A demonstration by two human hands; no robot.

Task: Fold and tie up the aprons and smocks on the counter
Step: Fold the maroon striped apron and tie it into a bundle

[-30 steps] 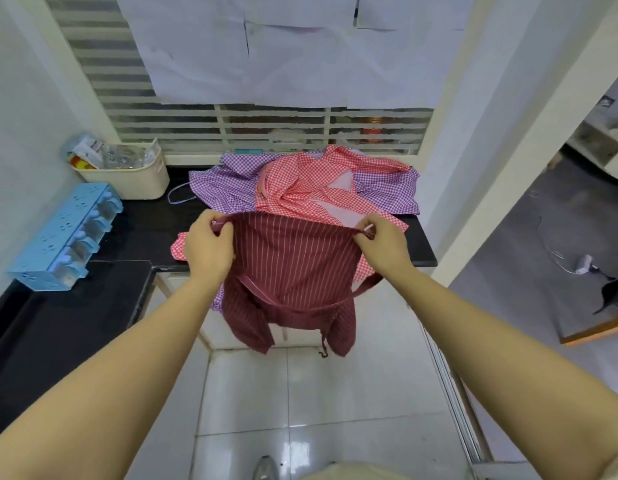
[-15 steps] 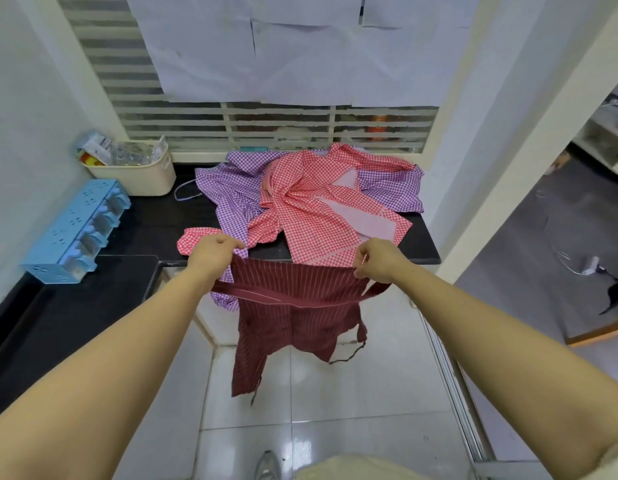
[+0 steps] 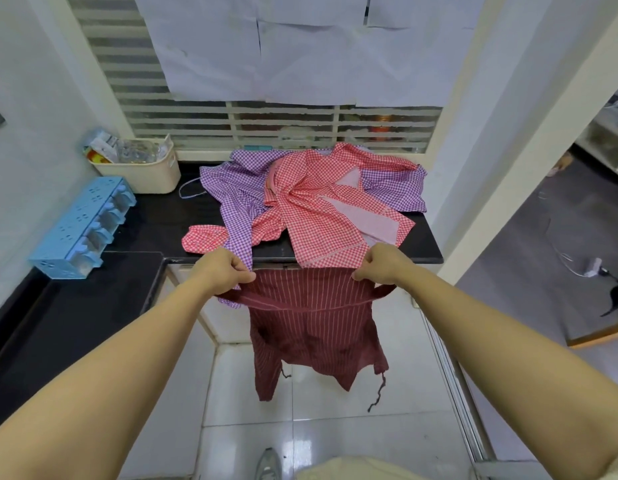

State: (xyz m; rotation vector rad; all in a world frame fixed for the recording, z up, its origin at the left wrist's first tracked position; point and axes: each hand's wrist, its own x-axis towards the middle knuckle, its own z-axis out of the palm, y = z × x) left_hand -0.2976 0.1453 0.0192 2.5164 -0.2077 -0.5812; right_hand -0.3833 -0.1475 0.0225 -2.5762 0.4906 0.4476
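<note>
Black polished counter point(image 3: 155, 220) runs beneath a louvred window papered over with white sheets, and glossy white floor tiles shine below. On the counter two gingham smocks lie in a loose, creased heap: the red gingham smock point(image 3: 321, 209) on top, the purple gingham smock point(image 3: 227, 192) spread under it and showing on both sides.

We hold the maroon striped apron point(image 3: 311, 323) in the air just in front of the counter's near edge, hanging over the floor and resting on nothing. It looks like thin woven cotton, with fine pale stripes running down it, and it drapes limp with an uneven hem.

Our left hand point(image 3: 224, 271) pinches one top corner and our right hand point(image 3: 382, 265) the other, fingers curled tight on the cloth. To fold it well, we judge the top edge should stay level and taut so the body hangs flat before the corners meet.

A flat strap point(image 3: 300, 303) sags across the front between our hands, and thin tie cords point(image 3: 378, 389) dangle at the hem. Both need gathering, probably, or they will tangle inside the fold.
</note>
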